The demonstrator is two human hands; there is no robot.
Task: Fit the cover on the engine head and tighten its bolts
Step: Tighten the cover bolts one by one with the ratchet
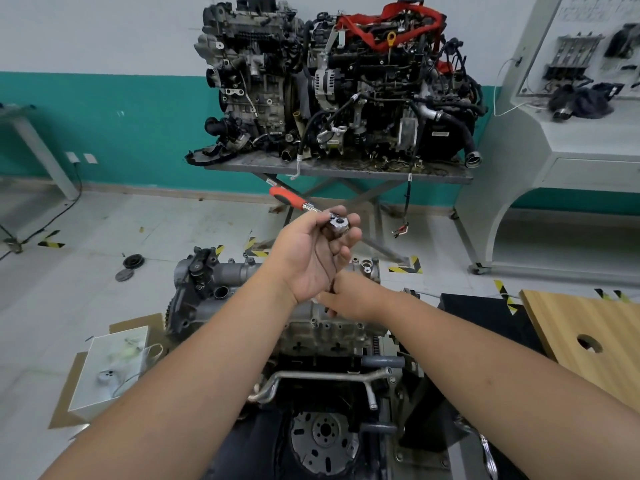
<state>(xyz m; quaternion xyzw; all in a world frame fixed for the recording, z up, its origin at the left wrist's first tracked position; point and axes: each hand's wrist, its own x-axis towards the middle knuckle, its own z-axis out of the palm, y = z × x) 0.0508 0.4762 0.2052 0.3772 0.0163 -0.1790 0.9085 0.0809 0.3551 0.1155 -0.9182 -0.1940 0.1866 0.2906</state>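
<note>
Two engines [332, 81] sit side by side on a scissor table [337, 168] against a white-and-teal wall [104, 109], the right one draped with red strapping [388, 26]. A grey console [568, 140] stands to the right, parts scattered on its top. A wooden board [585, 327] with a round hole lies at the right edge. On the tiled floor [104, 220] at left lie cardboard [69, 386], a clear bag [110, 365] and a black pulley [133, 261]

engine head [322, 327] front centre | wooden board [588, 327] right | engines on stand [332, 81] behind
</note>
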